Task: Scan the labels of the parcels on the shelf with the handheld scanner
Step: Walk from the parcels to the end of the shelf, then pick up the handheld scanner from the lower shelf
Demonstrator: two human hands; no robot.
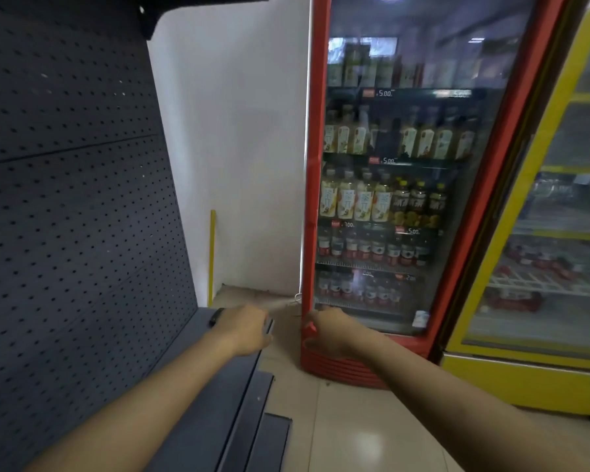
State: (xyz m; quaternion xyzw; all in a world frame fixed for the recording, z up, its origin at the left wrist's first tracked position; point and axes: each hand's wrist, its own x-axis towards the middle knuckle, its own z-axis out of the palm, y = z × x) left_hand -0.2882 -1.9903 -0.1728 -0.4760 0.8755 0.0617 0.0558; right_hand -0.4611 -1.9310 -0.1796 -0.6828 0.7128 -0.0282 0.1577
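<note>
Clearly no scanning is underway: both arms reach forward over the floor. Left hand (246,330) grips a dark slim object (269,326), possibly the scanner, near the dark shelf (215,400) front edge; its fingers curl around it. Right hand (324,330) hangs loosely curled, holding nothing, before the red fridge (315,185). No parcels show; the next move calls for finding them.

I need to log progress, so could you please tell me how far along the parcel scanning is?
Nothing looks done: no parcels show on the dark pegboard shelf. In hand: the left hand grips a dark object, possibly the scanner; the right hand holds nothing, near the red fridge. All scanning remains.
</note>
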